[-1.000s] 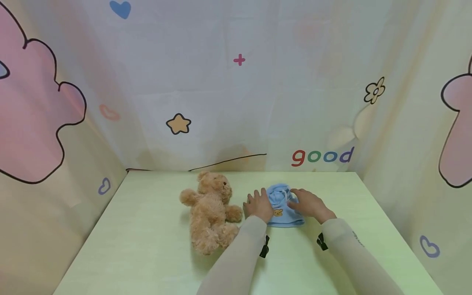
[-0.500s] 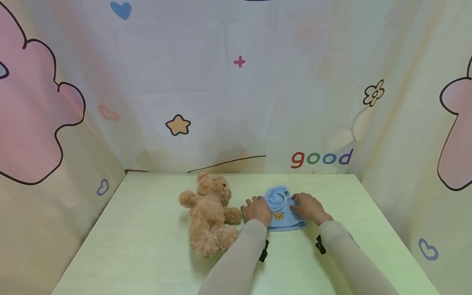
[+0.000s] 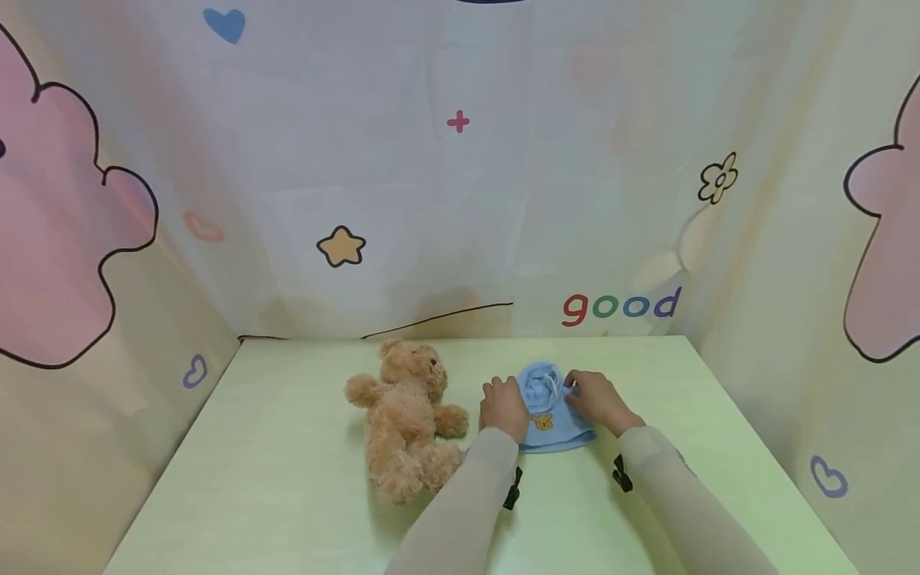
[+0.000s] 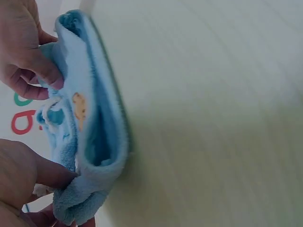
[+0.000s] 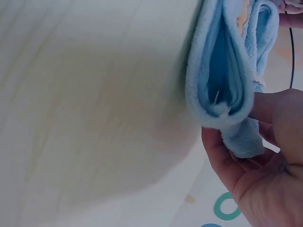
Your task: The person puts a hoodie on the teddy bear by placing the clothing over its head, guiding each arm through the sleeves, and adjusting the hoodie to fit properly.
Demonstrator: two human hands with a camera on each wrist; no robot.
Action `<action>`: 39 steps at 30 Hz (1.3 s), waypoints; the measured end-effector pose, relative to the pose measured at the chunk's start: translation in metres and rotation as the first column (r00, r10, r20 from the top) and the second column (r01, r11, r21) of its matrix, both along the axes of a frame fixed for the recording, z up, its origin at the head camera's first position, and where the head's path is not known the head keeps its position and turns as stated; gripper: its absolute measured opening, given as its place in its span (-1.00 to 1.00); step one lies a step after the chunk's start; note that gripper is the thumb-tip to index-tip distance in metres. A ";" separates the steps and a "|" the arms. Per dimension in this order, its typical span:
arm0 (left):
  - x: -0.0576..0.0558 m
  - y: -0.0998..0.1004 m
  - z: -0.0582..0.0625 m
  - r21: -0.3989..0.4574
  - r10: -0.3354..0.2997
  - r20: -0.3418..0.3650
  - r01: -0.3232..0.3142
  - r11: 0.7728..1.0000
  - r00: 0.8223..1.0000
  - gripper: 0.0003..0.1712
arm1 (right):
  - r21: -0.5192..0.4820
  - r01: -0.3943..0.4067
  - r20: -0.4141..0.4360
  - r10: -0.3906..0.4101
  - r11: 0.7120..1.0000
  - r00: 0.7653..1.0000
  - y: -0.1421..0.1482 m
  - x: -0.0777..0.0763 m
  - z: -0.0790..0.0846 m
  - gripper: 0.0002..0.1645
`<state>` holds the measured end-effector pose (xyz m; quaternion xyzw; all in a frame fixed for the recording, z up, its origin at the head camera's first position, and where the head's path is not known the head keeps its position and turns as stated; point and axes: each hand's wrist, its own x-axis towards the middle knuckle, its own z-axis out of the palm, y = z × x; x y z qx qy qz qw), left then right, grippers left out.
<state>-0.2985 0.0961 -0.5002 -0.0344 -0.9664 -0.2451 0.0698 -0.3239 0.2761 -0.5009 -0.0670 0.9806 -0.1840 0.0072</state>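
Observation:
A small light-blue doll hoodie (image 3: 557, 431) with a bear patch and white drawstring lies on the table, its hem toward me. My left hand (image 3: 505, 409) grips its left side; in the left wrist view the thumb presses the sleeve (image 4: 80, 201) against curled fingers. On the other side my right hand (image 3: 600, 399) pinches the right sleeve (image 5: 244, 137) between thumb and fingers. Both wrist views look into the hem, which gapes a little. Left of my left hand, a brown teddy bear (image 3: 406, 407) lies on its back, head toward the wall.
The pale green table (image 3: 273, 463) ends at a printed curtain (image 3: 395, 176) at the back and at both sides. The bear's arm and leg are close to my left hand and sleeve.
My fingers have closed on the two sides of the hoodie; the right hand, looser before, now pinches the sleeve. The hood lies flatter than a second ago. The bear stays in place.

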 end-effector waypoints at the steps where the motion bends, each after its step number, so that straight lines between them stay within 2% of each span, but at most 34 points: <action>1: -0.001 0.000 0.002 0.001 -0.006 -0.002 0.006 1.000 1.000 -0.81 | 0.001 -0.003 -0.010 0.003 1.000 1.000 0.000 0.000 0.002 -0.76; 5: -0.004 -0.001 0.016 0.003 -0.030 -0.022 0.030 1.000 0.999 -0.84 | -0.005 -0.012 -0.057 0.011 1.000 0.998 0.000 0.000 0.013 -0.77; 14: -0.007 -0.006 0.063 -0.027 -0.082 -0.078 0.080 0.996 0.994 -0.79 | -0.025 -0.021 -0.174 0.016 0.999 0.985 0.001 -0.001 0.047 -0.80; 23: -0.010 -0.019 0.103 -0.076 -0.172 -0.172 0.161 0.984 0.970 -0.86 | -0.083 0.029 -0.246 -0.049 0.996 0.968 -0.013 0.003 0.080 -0.77; 28: -0.009 -0.030 0.126 -0.063 -0.239 -0.141 0.233 0.970 0.961 -0.90 | -0.132 0.030 -0.292 -0.068 0.991 0.954 -0.022 0.003 0.095 -0.76; 34: -0.015 -0.050 0.145 0.057 -0.312 -0.021 0.313 0.948 0.950 -0.88 | -0.172 0.034 -0.330 -0.091 0.984 0.940 -0.028 0.004 0.103 -0.73; 39: -0.022 -0.069 0.160 -0.003 -0.357 0.007 0.357 0.934 0.934 -0.68 | -0.204 0.021 -0.386 -0.100 0.979 0.917 -0.036 0.005 0.107 -0.74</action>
